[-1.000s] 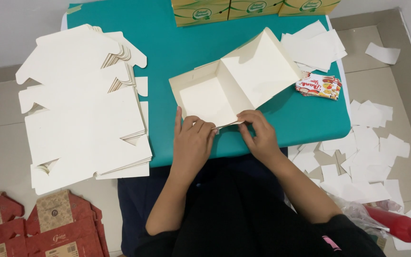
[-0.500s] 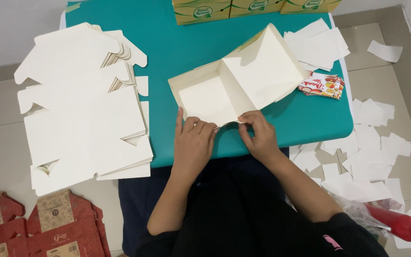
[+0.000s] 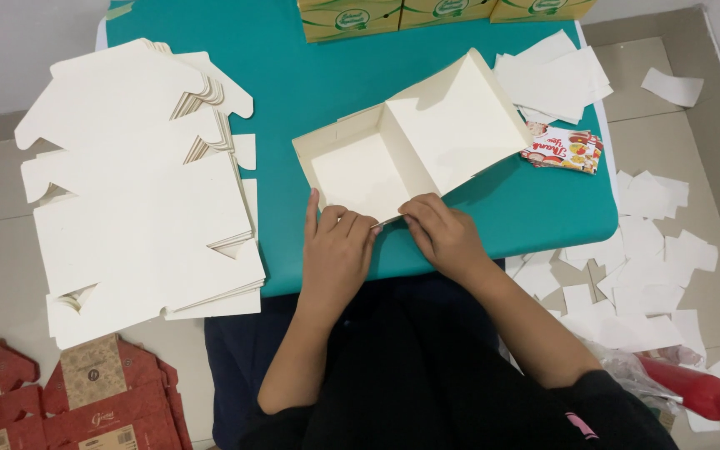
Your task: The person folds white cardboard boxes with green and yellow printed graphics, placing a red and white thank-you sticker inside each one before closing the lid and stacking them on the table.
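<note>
Right now I am looking down at a cream cardboard box (image 3: 377,171) with its lid flap (image 3: 457,125) folded open toward two o'clock, sitting on the teal table (image 3: 310,75) just ahead of my hands. My left hand (image 3: 337,250) lies flat against the box's near edge, fingers spread and holding nothing, only pressing. My right hand (image 3: 443,233) pinches the near front edge of the box between thumb and fingertips, at the corner where the two hands almost meet. I judge the step in hand to be the forming of the near wall, tucking or creasing that front flap; the next move would call for a steady press from the left while the right folds the edge cleanly without buckling the thin card. At nine o'clock lies a big stack of flat box blanks (image 3: 139,192), overhanging the table edge. At one o'clock sits a small pile of white paper sheets (image 3: 556,79), with a colourful printed wrapper (image 3: 564,150) beside it. At twelve o'clock stand green-and-yellow cartons (image 3: 427,10). More paper scraps (image 3: 643,258) litter the floor at four o'clock.
</note>
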